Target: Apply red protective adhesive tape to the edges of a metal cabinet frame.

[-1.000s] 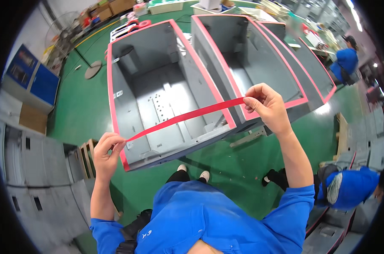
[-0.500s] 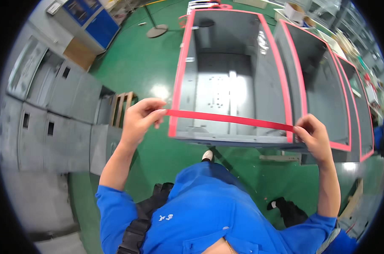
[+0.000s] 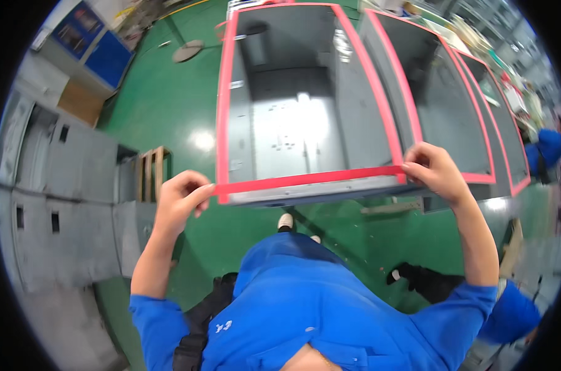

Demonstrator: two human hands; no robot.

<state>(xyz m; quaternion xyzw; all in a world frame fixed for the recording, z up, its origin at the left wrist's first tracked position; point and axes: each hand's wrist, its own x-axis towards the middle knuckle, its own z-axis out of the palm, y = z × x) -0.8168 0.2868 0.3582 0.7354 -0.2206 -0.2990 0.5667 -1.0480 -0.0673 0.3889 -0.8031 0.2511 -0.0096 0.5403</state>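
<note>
A strip of red tape (image 3: pixel 311 179) is stretched taut between my two hands, along the near edge of an open grey metal cabinet (image 3: pixel 355 184). Its left end is pinched between the thumb and fingers of my left hand (image 3: pixel 180 201), just outside the near left corner. My right hand (image 3: pixel 437 171) pinches the other end by the near right corner. Pink-red tape (image 3: pixel 226 93) lines the left, far and right edges of the opening. Whether the strip touches the near rim along its whole length, I cannot tell.
Two more cabinets (image 3: pixel 450 105) with taped rims stand to the right. Grey metal boxes (image 3: pixel 64 241) are stacked at the left, beside a wooden pallet (image 3: pixel 154 170). A round stand base (image 3: pixel 188 51) rests on the green floor. People in blue are at the right, one (image 3: pixel 509 312) close behind my right arm.
The strip has come nearer to the cabinet's near edge. My right hand has risen relative to my left, so the strip now slants up to the right. The view has shifted.
</note>
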